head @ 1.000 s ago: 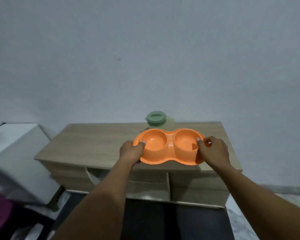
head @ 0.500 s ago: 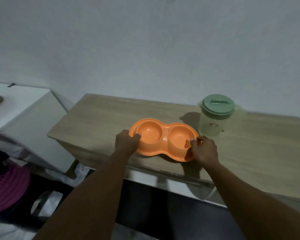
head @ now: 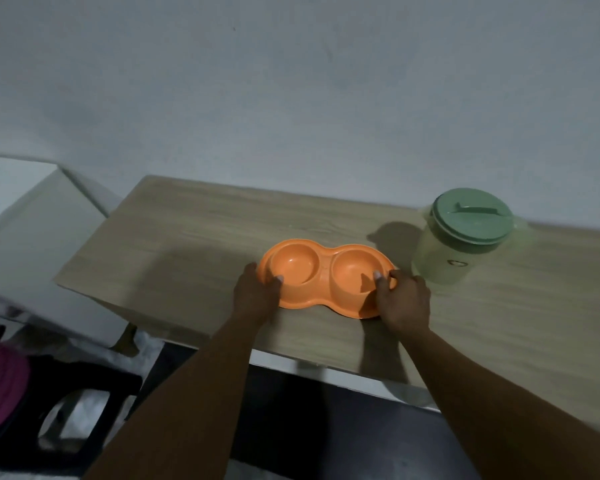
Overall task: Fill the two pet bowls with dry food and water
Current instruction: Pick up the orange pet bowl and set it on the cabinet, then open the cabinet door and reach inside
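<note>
Holding the double bowl (head: 326, 277) at both ends, your left hand (head: 255, 294) and right hand (head: 404, 301) have fingers clamped on its rims. It sits on the table (head: 187, 244), just beside the jug (head: 463, 237). Both cups look empty, so all the filling's left.

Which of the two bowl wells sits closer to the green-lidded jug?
The right-hand well, under the right hand's thumb; the left well lies farther from the jug.
</note>
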`<state>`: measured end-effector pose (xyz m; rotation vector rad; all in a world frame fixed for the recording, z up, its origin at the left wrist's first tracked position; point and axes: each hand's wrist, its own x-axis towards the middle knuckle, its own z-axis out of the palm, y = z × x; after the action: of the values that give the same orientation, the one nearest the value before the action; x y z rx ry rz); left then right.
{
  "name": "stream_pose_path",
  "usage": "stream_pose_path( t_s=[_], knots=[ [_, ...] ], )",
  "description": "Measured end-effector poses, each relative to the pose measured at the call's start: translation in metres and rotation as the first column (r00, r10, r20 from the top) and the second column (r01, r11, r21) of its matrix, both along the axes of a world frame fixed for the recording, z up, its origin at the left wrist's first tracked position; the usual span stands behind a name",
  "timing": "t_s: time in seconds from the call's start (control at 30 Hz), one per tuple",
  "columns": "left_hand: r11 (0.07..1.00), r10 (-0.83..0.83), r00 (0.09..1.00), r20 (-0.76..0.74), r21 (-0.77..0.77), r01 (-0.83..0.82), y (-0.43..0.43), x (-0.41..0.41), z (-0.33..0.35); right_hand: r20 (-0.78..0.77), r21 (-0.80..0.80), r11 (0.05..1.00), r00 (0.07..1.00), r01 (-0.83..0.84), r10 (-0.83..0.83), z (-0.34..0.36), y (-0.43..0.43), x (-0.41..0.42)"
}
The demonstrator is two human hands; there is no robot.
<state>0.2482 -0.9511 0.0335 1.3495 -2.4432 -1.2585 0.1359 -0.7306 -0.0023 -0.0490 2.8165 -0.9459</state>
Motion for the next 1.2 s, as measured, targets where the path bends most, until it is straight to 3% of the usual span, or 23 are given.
stream_pose_path(
  t_s=[0.3,0.43,0.6,0.67,0.8,0.87,1.03,1.2],
  knots=[
    [0.968,-0.188,0.982,-0.027,-0.174,0.181,0.066,0.047,0.036,-0.046,-0.057,0.998,0.999,0.015,-0.018,0.040,0.070,0.065],
    [0.884,-0.387,0.919,-0.069,-0.312,0.349,0.130,0.090,0.040,-0.092,-0.047,0.998,0.995,0.037,-0.042,0.052,0.132,0.123],
    [0.689,-0.641,0.768,-0.003,-0.443,0.574,0.221,0.134,0.008,-0.050,0.030,0.997,0.997,0.065,-0.063,0.039,0.221,0.185],
    [0.601,-0.728,0.684,0.055,-0.429,0.674,0.260,0.143,-0.012,0.007,0.088,0.995,0.999,0.046,-0.047,0.027,0.253,0.196],
    [0.376,-0.846,0.486,0.217,-0.402,0.835,0.325,0.126,-0.061,0.027,0.197,0.976,0.995,-0.097,0.094,-0.019,0.301,0.182],
    [0.310,-0.845,0.446,0.295,-0.410,0.858,0.348,0.104,-0.087,-0.019,0.252,0.951,0.982,-0.179,0.189,-0.047,0.315,0.160],
    [0.252,-0.779,0.489,0.393,-0.518,0.817,0.376,0.049,-0.141,-0.186,0.329,0.907,0.923,-0.263,0.335,-0.103,0.324,0.108],
    [0.207,-0.740,0.548,0.391,-0.642,0.738,0.374,0.029,-0.181,-0.343,0.406,0.874,0.841,-0.268,0.418,-0.139,0.333,0.091]
  ],
)
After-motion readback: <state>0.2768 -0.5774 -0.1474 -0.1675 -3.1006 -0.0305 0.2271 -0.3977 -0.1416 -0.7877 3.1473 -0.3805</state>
